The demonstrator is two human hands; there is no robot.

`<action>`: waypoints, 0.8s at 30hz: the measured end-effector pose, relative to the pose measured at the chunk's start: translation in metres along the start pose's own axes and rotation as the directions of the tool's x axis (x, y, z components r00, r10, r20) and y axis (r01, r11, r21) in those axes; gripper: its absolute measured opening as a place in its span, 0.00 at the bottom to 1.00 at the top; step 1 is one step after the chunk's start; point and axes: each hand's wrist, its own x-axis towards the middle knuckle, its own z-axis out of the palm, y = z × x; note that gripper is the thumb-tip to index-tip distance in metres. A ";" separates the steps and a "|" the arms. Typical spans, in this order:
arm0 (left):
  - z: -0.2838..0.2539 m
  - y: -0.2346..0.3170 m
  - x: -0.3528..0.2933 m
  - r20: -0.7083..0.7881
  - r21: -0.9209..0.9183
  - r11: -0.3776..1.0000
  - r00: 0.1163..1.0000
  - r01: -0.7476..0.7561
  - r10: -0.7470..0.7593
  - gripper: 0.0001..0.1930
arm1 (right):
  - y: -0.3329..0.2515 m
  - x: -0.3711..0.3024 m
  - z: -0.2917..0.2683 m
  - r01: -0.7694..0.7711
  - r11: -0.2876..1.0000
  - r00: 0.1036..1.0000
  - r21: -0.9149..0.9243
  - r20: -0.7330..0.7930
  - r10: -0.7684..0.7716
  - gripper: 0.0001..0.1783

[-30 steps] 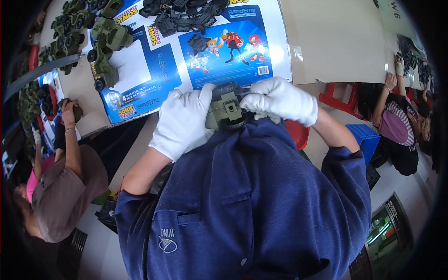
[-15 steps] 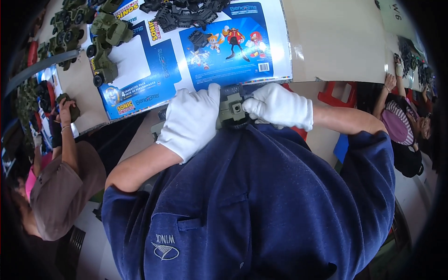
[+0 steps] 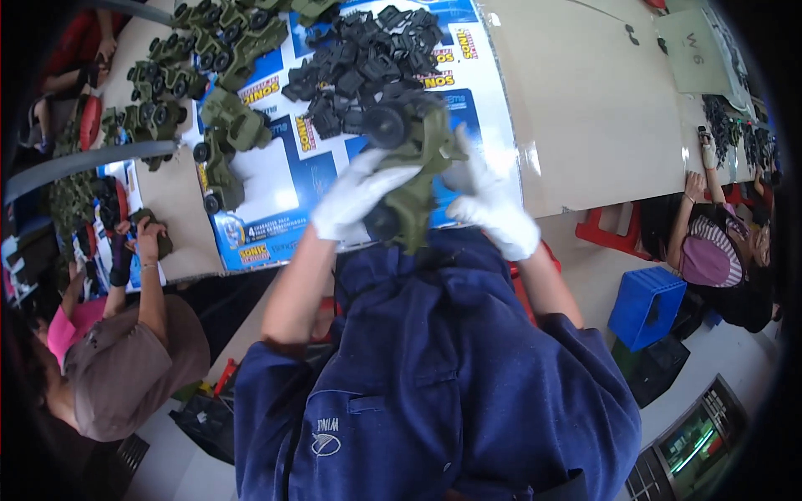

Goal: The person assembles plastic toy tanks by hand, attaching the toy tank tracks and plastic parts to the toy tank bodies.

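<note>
An olive-green toy jeep (image 3: pixel 411 204) with black wheels is held up above the table's near edge, tilted on end and slightly blurred. My left hand (image 3: pixel 357 199), in a white glove, grips the jeep from its left side, fingers wrapped behind or under the body. On the right, my gloved right hand (image 3: pixel 494 204) has its fingers spread close beside the jeep; whether a fingertip touches it is unclear. Behind the jeep lies a heap of black plastic toy parts (image 3: pixel 393 50). More green toy jeeps (image 3: pixel 234 121) stand to the left of that heap.
Printed blue-and-white card sheets (image 3: pixel 284 196) cover part of the beige table (image 3: pixel 568 108). A grey curved bar (image 3: pixel 100 163) crosses at left. A co-worker (image 3: pixel 138 359) sits at left, another person (image 3: pixel 710 225) at far right. Red stools (image 3: pixel 614 230) and a blue crate (image 3: pixel 647 305) stand at right.
The jeep has come up from my lap at the table edge to above the table. My right hand's closed fingers have spread apart. The view has shifted, showing more of the black heap.
</note>
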 end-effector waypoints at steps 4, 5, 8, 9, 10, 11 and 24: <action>0.034 -0.039 0.054 -0.144 0.425 0.886 0.952 -0.186 0.269 0.24 | 0.062 -0.006 0.007 -0.100 0.716 0.957 0.691 -0.130 0.259 0.38; 0.031 -0.043 0.055 -0.157 0.775 0.612 0.891 -0.156 0.425 0.27 | 0.066 -0.005 -0.003 -0.077 0.700 0.960 0.710 -0.138 0.245 0.31; -0.009 -0.051 0.058 -0.231 0.730 0.649 0.816 -0.215 0.530 0.26 | 0.078 0.003 -0.045 0.057 0.722 0.861 0.689 -0.400 0.314 0.24; -0.031 -0.039 0.052 -0.268 0.753 0.607 0.726 -0.252 0.633 0.21 | 0.087 0.007 -0.067 0.089 0.726 0.842 0.682 -0.441 0.311 0.25; -0.068 -0.052 0.056 -0.336 0.827 0.536 0.613 -0.172 0.715 0.19 | 0.077 0.011 -0.077 0.198 0.757 0.846 0.623 -0.499 0.189 0.26; -0.084 -0.031 0.037 -0.548 0.771 0.636 0.549 0.038 0.631 0.18 | 0.062 0.015 -0.088 0.305 0.772 0.830 0.558 -0.553 0.071 0.27; -0.270 -0.114 -0.085 -0.753 0.138 0.915 0.640 0.378 -0.151 0.24 | 0.074 0.088 0.036 0.312 0.603 0.878 -0.734 -0.018 -0.477 0.22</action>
